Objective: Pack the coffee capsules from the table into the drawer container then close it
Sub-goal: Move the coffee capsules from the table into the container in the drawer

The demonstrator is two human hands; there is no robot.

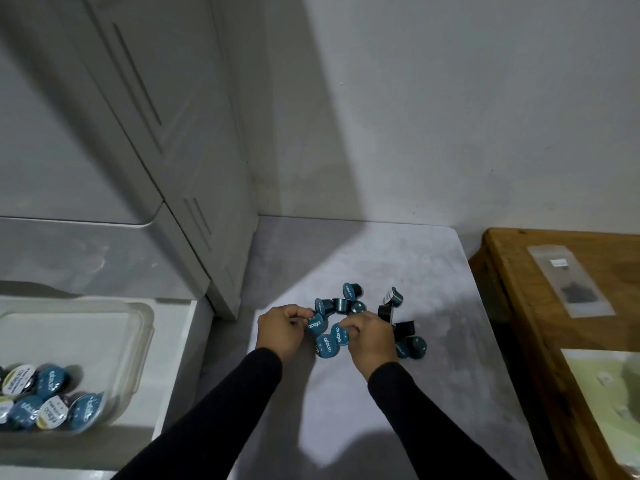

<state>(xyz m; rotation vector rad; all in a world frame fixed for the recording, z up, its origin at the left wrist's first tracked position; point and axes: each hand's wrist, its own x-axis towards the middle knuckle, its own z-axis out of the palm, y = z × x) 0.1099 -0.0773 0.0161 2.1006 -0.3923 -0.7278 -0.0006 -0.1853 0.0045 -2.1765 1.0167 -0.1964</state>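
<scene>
Here, teal coffee capsules (pixel 353 299) lie clustered mid-table (pixel 433 271), nearer its far edge, tipped in mixed directions, several lids facing up. Left hand (pixel 278 329) pinches one capsule (pixel 318 323); right hand (pixel 372 337) curls round another (pixel 338 333). Drawer container (pixel 138 341), left, is open and holds more capsules.

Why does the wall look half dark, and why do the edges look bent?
Head view: a broad shadow falls across the wall beside the cabinet; the wide-angle lens bows the cabinet's lines; the capsules in the container at the left edge look slightly blurred.
</scene>
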